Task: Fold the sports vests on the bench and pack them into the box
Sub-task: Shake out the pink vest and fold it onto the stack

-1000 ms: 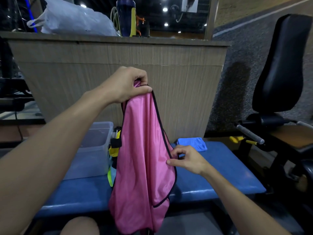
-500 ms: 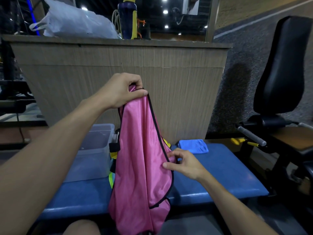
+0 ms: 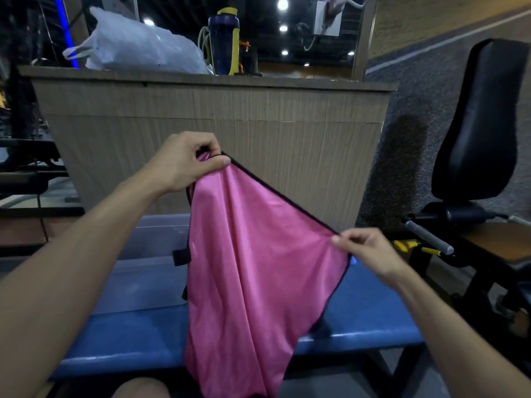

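A pink sports vest [image 3: 253,271] with black trim hangs in front of me over the blue bench [image 3: 365,314]. My left hand [image 3: 184,162] grips its top edge, held high. My right hand [image 3: 365,249] pinches the black-trimmed edge lower and to the right, pulling the cloth out wide. The clear plastic box [image 3: 149,262] stands on the bench at the left, partly hidden behind the vest and my left arm. The other vests on the bench are hidden behind the pink cloth.
A wood-panel counter [image 3: 230,116] rises behind the bench, with a white plastic bag [image 3: 135,47] and a dark bottle [image 3: 224,41] on top. A black exercise machine seat [image 3: 482,124] with a grey handle [image 3: 428,237] stands at the right.
My right hand has taken the vest's trimmed edge and drawn it out to the right, spreading the cloth. The blue folded cloth on the bench is now hidden.
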Motion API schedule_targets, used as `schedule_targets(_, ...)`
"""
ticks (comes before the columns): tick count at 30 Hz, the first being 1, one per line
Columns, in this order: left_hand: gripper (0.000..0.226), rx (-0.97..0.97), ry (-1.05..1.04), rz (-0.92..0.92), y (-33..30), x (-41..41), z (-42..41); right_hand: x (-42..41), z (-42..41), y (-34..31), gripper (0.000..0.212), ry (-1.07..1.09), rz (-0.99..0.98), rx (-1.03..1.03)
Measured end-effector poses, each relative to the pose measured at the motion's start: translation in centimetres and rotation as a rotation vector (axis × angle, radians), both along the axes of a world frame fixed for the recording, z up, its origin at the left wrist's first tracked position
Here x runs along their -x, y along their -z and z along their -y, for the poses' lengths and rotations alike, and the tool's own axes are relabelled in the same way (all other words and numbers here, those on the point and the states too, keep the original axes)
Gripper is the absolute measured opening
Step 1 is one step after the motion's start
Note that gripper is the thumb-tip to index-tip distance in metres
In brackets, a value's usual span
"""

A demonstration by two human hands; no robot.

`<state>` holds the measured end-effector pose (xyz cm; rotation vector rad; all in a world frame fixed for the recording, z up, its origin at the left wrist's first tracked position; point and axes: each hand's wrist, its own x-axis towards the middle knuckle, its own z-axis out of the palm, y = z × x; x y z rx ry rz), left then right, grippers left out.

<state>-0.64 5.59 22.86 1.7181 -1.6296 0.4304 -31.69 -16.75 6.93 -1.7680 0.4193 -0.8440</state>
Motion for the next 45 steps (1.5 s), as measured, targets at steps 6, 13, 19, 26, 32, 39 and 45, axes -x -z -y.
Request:
schedule_targets(6, 0.019, -0.015, 0.076, -0.091, 0.8, -0.6, -1.4, 3.8, 1.5, -8.9, 0.032, 0.176, 0.138, 0.103)
schedule_targets(13, 0.021, -0.013, -0.070, -0.035, 1.6, 0.0, -1.5, 4.3, 0.6, -12.8, 0.020, 0.142, 0.234, 0.081)
schedule_targets(19, 0.008, -0.021, -0.199, -0.030, 3.3, 0.2, -1.5, 4.1, 0.7, -12.4, 0.046, 0.093, 0.334, -0.042)
schedule_targets(26, 0.015, -0.016, 0.233, -1.019, 3.0, 1.4, -2.0, 3.6, 0.4, -10.2, 0.043, 0.121, 0.365, -0.128)
schedule_targets(32, 0.005, -0.035, -0.006, -0.427, 3.2, 0.1, -2.2, 3.5, 1.0, -8.9, 0.064, 0.187, 0.449, -0.161)
schedule_targets(39, 0.014, 0.107, -0.086, -0.318, 4.8, 0.3, -1.4, 3.2, 0.8, -8.4, 0.059, 0.207, 0.472, -0.114)
schedule_targets(45, 0.019, 0.093, 0.052, -0.469, 5.5, 0.3, -0.8, 3.2, 1.4, -7.5, 0.063, 0.226, 0.445, -0.129)
